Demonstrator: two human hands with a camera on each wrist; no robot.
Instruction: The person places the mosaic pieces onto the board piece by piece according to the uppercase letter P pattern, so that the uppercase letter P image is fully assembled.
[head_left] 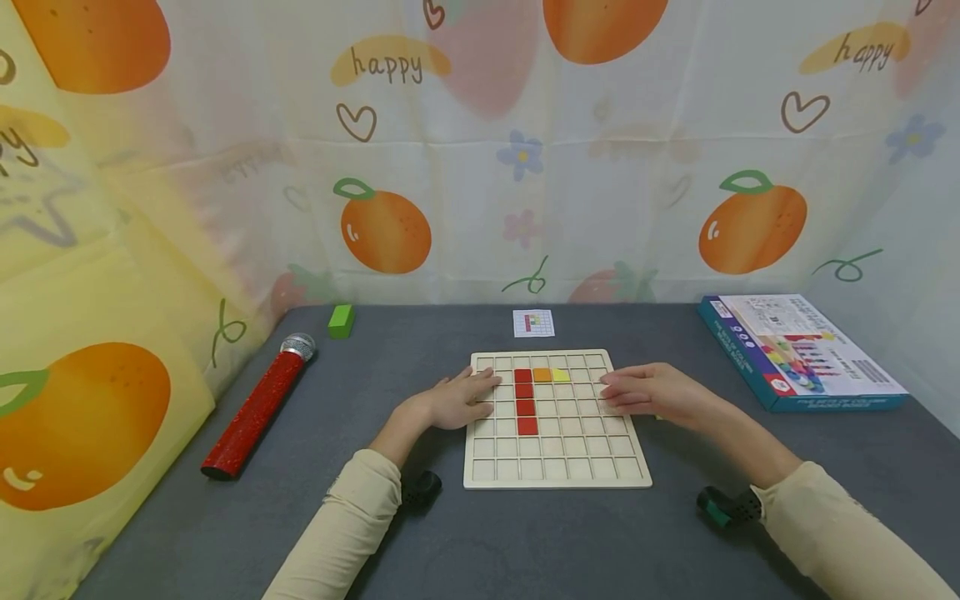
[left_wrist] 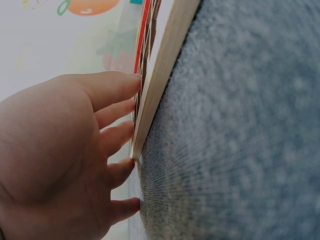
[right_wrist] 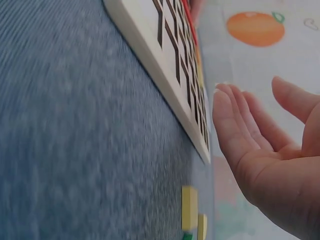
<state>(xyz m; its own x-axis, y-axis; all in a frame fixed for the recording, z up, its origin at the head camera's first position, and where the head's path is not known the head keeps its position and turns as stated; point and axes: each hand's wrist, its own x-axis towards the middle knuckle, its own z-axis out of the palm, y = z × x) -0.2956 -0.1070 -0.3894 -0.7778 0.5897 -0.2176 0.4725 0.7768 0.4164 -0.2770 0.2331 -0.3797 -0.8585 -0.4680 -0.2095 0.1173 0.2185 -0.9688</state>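
Observation:
A pale wooden grid board [head_left: 577,471] lies flat on the table. Several red squares [head_left: 527,407] run down one column, and an orange square [head_left: 542,375] and a yellow square [head_left: 561,375] sit beside the top one. My left hand [head_left: 459,400] touches the board's left edge, its fingers spread and straight; in the left wrist view the thumb [left_wrist: 117,85] meets the rim. At the right edge is my right hand [head_left: 660,388], fingers extended together over the border squares. The right wrist view shows its palm [right_wrist: 280,175] with nothing in it.
A small printed grid card [head_left: 534,323] lies behind the board. To the left are a red microphone [head_left: 258,412] and a green block [head_left: 341,321]. A game box [head_left: 810,354] lies at the right. Yellow blocks [right_wrist: 189,207] stand beyond the board's right side.

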